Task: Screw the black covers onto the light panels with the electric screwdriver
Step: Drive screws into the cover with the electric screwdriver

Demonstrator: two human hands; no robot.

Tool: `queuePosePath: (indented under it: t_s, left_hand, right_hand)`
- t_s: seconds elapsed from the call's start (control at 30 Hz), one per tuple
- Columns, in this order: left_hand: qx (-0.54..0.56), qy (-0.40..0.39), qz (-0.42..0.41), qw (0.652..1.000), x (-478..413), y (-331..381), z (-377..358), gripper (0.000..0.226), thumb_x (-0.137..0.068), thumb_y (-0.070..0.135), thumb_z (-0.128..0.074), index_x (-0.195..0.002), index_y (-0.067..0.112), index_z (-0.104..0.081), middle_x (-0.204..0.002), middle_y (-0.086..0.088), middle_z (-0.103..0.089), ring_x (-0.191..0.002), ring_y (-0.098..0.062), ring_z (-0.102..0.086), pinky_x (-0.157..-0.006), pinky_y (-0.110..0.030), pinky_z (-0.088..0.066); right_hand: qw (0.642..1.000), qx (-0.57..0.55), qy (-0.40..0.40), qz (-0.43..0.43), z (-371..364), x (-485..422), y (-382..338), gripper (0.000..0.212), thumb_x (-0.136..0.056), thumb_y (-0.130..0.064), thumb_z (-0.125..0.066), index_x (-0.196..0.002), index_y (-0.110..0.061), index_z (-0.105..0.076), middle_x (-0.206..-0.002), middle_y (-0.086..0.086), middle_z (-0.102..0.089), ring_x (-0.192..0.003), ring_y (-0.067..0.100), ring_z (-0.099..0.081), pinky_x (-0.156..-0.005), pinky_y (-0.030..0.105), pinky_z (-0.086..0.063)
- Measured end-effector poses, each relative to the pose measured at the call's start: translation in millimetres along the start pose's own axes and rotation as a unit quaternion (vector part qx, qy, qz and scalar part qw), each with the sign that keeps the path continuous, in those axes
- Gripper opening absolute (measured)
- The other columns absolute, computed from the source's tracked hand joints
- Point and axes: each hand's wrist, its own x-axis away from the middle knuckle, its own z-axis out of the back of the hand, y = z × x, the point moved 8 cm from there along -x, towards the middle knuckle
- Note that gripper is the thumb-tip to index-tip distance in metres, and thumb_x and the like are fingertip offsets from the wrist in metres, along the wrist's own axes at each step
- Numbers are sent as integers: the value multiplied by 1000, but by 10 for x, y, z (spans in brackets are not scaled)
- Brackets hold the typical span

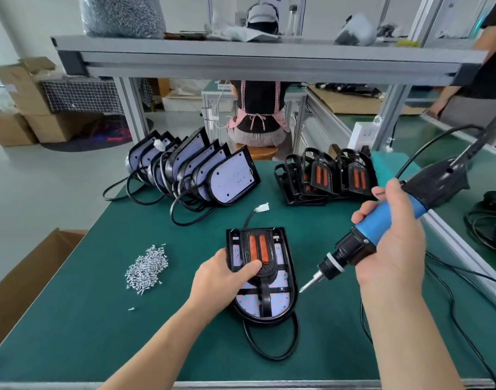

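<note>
Green tabletop (100, 319), nearest first. Item: one light panel (280, 302), lying flat at the centre, long axis running near to far, rounded end toward the wearer, square end away; its black cable (269, 350) loops off the near end, and a lead with a white connector (262, 207) exits the far end. Item: black cover (270, 270) with two orange strips, seated on the panel face, same axis. Left hand (221, 280): grip clenched on the panel's left edge, thumb pressed on the cover. Right hand (390, 243): grip wrapped round the blue body of the electric screwdriver (390, 213); the tool lies on a diagonal, bit pointing down and left, tip just beside the panel's right rim, contact not discernible, corded end raised up and right. Item: heap of silver screws (147, 268), left of the panel, with one stray screw (131, 308) nearer. Item: row of uncovered light panels (230, 178), propped on edge at far left. Item: stack of black covers (325, 175), far right, leaning. Beyond: a grey shelf (241, 54) overhead and a seated person (258, 108), back turned.
</note>
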Motion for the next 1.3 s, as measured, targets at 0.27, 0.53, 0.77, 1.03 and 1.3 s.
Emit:
queuePosePath:
  t_s: [0.27, 0.53, 0.77, 1.03, 1.3]
  left_hand:
    - [82, 12, -64, 995, 22, 61, 35, 73, -73, 69, -58, -136, 34, -54, -88, 27, -72, -80, 6, -66, -79, -17, -52]
    - [115, 115, -56, 985, 74, -21, 182, 62, -82, 55, -65, -133, 20, -58, -60, 13, -49, -56, 1, -48, -61, -9, -39]
    - [152, 113, -59, 980, 175, -30, 265, 25, -88, 45, -65, -106, 27, -63, -68, 4, -56, -59, -15, -55, -66, -24, -48]
    - [-115, 83, -69, 987, 368, -394, 1418, 18, -80, 14, -73, -69, 25, -65, -63, 15, -62, -57, -3, -53, -60, -15, -42]
    - [-236, -43, -14, 971, 503, -839, 1611, 25, -70, 16, -87, -72, 30, -66, -70, 8, -68, -65, 0, -60, -62, -11, -44]
  right_hand:
    - [999, -20, 33, -19, -23, -6, 97, 23, -93, -38, -71, -88, -18, -62, -60, -8, -60, -51, 11, -56, -55, 20, -50]
    - [996, -77, 34, -27, -56, 53, 125, 23, -100, -25, -60, -79, -17, -62, -57, -8, -63, -46, 10, -58, -53, 20, -51]
    - [999, -33, 23, -14, -5, 160, 160, 26, -96, -41, -68, -97, -16, -62, -67, -11, -64, -62, 8, -62, -68, 22, -55]
    - [999, -21, 5, 26, 23, 201, 51, 24, -95, -43, -68, -98, -19, -63, -71, -10, -63, -67, 8, -61, -70, 21, -53]
    - [1000, -15, 4, 27, -25, 217, 63, 19, -96, -39, -67, -94, -21, -62, -70, -12, -65, -64, 6, -61, -69, 20, -53]
